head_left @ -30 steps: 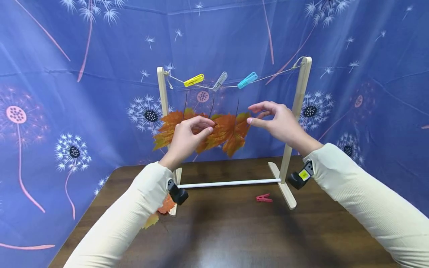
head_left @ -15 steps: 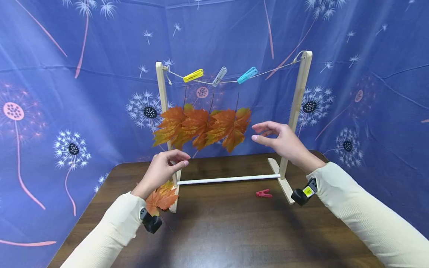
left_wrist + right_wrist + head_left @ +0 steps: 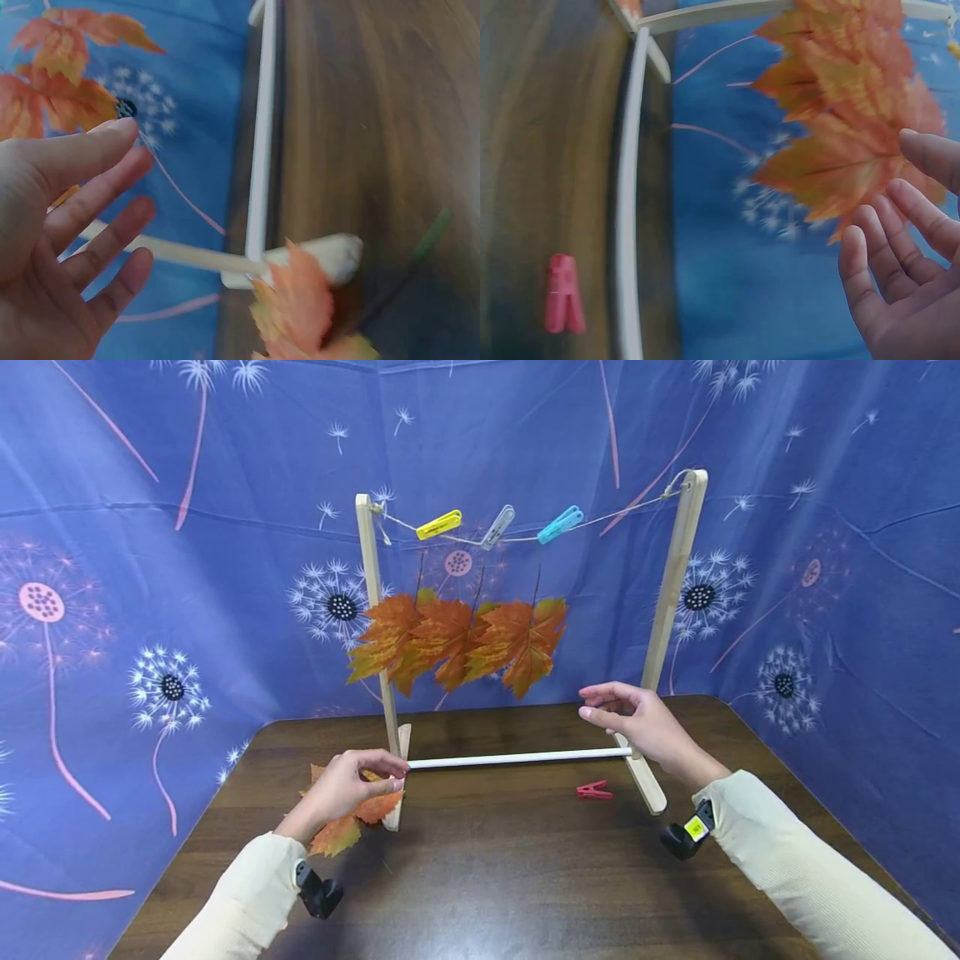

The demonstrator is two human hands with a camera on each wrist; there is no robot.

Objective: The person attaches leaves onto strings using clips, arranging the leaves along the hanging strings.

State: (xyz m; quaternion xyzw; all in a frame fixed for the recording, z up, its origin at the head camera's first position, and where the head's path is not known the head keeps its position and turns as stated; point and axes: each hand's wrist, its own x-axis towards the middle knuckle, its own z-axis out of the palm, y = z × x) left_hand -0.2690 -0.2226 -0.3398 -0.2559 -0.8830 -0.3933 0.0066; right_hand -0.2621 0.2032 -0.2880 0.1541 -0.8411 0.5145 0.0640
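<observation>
Three orange maple leaves (image 3: pixel 517 639) hang in a row by dark stems below a string. On that string sit a yellow clothespin (image 3: pixel 439 525), a grey clothespin (image 3: pixel 498 527) and a blue clothespin (image 3: pixel 560 525). Loose maple leaves (image 3: pixel 336 837) lie at the left foot of the rack. Above them hovers my left hand (image 3: pixel 347 787), its fingers loosely extended and holding nothing, as the left wrist view shows. My right hand (image 3: pixel 636 720) is held in the air near the right post, empty, with relaxed fingers. A red clothespin (image 3: pixel 594 790) lies on the table below it.
The wooden rack has a left post (image 3: pixel 371 568), a right post (image 3: pixel 678 568) and a white crossbar (image 3: pixel 517 759) low between them. It stands on a dark wooden table (image 3: pixel 495 877). A blue dandelion-print cloth (image 3: pixel 225 610) hangs behind.
Both hands have come away from the hanging leaves. The left hand has moved down and left to the loose leaves; the right hand has dropped lower beside the right post.
</observation>
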